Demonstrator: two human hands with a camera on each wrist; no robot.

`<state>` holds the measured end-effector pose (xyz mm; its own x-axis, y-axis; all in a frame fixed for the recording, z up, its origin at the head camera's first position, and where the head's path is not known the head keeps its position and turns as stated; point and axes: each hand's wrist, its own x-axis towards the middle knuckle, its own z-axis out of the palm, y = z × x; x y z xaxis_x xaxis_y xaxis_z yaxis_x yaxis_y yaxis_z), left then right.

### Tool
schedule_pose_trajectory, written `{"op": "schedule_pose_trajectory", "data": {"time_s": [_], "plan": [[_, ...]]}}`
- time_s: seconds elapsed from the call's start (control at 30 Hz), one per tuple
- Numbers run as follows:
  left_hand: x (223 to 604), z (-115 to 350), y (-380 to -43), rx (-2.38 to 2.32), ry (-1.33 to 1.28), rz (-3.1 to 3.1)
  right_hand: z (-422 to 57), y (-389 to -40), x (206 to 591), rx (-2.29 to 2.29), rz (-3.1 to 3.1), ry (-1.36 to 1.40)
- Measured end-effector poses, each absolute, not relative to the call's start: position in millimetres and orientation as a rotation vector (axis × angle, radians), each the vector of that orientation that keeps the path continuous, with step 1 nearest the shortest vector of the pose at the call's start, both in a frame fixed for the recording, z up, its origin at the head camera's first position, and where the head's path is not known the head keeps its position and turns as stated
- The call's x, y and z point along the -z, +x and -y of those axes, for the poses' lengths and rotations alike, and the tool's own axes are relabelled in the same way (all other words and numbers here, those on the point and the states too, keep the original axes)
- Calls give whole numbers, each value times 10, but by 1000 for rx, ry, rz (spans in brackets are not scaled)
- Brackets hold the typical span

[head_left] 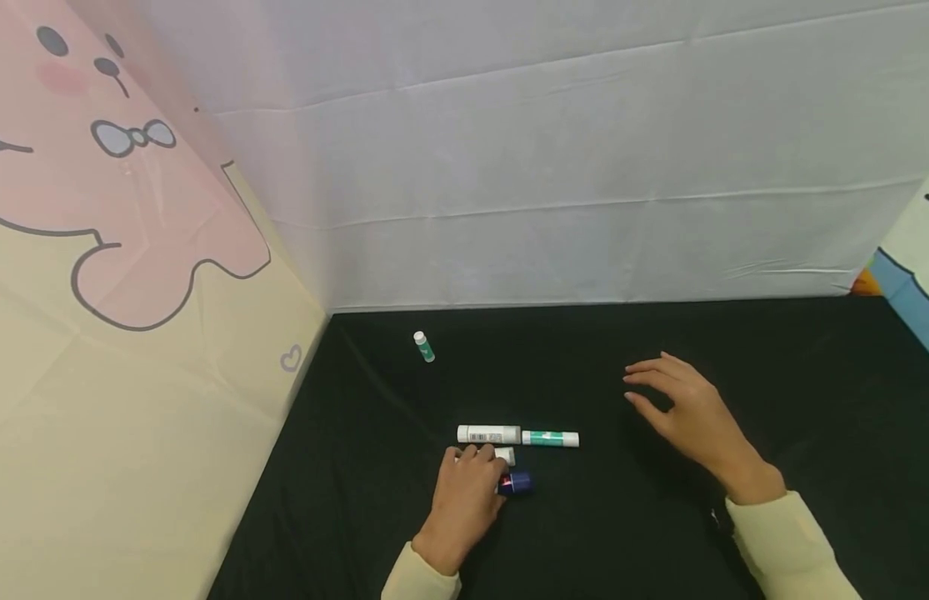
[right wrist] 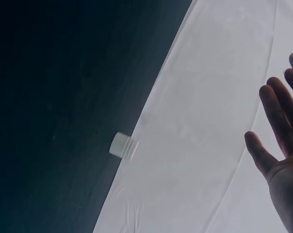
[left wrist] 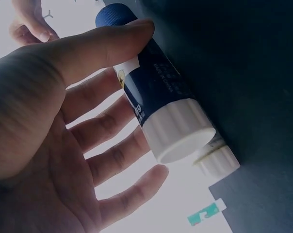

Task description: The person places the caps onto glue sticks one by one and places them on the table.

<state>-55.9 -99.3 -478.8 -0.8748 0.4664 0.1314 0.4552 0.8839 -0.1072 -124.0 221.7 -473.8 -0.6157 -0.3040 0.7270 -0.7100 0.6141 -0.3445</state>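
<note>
My left hand (head_left: 467,500) grips a dark blue glue stick (left wrist: 156,80) with a white ribbed base, thumb on one side and fingers on the other. Its blue cap end (head_left: 516,482) points right in the head view. Partly hidden under those fingers lies a white glue stick (head_left: 505,456). Just beyond, a grey-white glue stick (head_left: 488,434) and a green-and-white one (head_left: 550,438) lie end to end. My right hand (head_left: 685,412) hovers at the right, fingers spread and loosely bent, holding nothing.
A small green-and-white glue stick (head_left: 424,347) sits alone toward the back left of the black-covered table (head_left: 584,367). White cloth (head_left: 539,167) rises behind the table, and a cream printed sheet (head_left: 134,433) hangs along the left. A short white cylindrical piece (right wrist: 121,145) shows in the right wrist view.
</note>
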Motion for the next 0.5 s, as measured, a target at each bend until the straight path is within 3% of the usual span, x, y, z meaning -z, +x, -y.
{"op": "schedule_pose_trajectory", "data": {"time_s": [0.5], "plan": [[4830,1056,-548,-127,-685,2908,-2456,-1340,4772,-814,2340,603]]}}
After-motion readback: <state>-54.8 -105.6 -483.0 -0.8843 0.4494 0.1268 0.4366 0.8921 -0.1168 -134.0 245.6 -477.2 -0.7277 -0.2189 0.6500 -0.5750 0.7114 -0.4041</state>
